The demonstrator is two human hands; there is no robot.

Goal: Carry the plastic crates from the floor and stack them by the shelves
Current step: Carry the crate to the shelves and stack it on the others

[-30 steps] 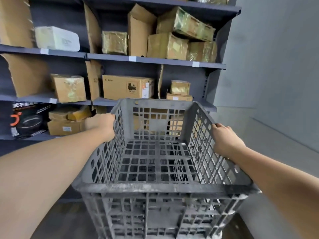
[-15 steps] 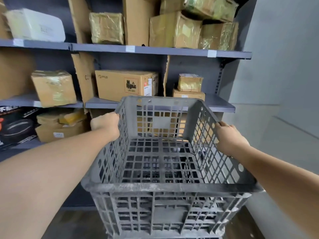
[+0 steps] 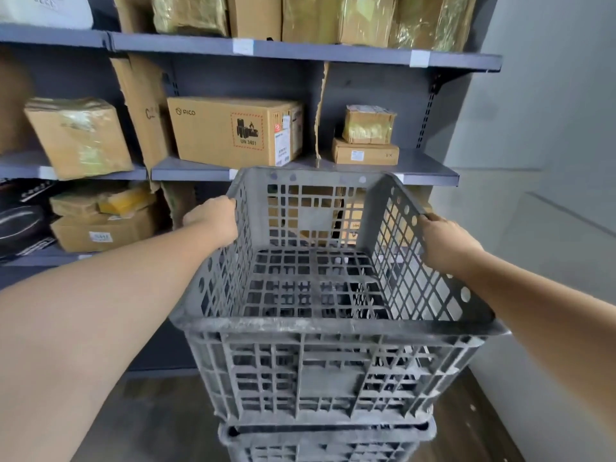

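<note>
You have the empty grey slatted plastic crate (image 3: 320, 288) by its two side walls: your left hand (image 3: 213, 221) curls over the rim of the left wall, and your right hand (image 3: 445, 238) grips the top edge of the right wall. Both hands are closed on the crate. It sits directly above a second grey plastic crate (image 3: 326, 441), whose rim shows just beneath its base at the bottom of the view, so this looks like the stacking step itself. You cannot tell from here whether the upper crate is fully seated or a little clear of the lower rim.

The next move, as I judge it, is to bring the base squarely into the lower crate's rim, check that all four corners line up, and only then let go. A skewed corner could leave the stack rocking.

The stack stands on a dark wood-look floor (image 3: 160, 421), just in front of dark grey metal shelves (image 3: 333, 55) loaded with brown cardboard boxes (image 3: 233, 128), some wrapped in shiny film. A plain pale grey wall (image 3: 550, 128) closes the room on your right.
</note>
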